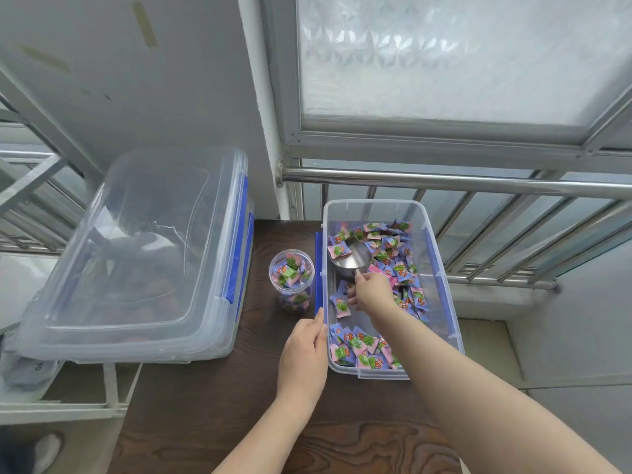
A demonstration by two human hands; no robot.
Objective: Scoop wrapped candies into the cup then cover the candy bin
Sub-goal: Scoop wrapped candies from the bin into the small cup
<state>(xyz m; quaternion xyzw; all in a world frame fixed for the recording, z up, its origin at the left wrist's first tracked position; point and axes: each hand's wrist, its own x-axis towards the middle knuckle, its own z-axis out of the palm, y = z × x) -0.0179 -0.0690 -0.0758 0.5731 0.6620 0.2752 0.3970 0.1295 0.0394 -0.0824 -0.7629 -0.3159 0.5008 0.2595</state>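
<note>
A clear candy bin (441, 268) with blue latches sits on the dark wooden table, holding several pink, purple and green wrapped candies (398, 261). Inside it lies a metal scoop (354, 260), tilted, with a candy or two in its bowl. My right hand (371, 292) reaches into the bin and grips the scoop's handle. My left hand (304, 350) rests against the bin's left wall near its blue latch. A clear cup (291, 285), nearly full of wrapped candies, stands upright just left of the bin. The bin's clear lid (136, 254) lies tilted on another container at the left.
A second clear container with blue latches (236, 336) sits under the lid at the table's left side. A steel railing (444, 183) and a frosted window run behind the bin. Bare dark table top (212, 405) lies in front of me.
</note>
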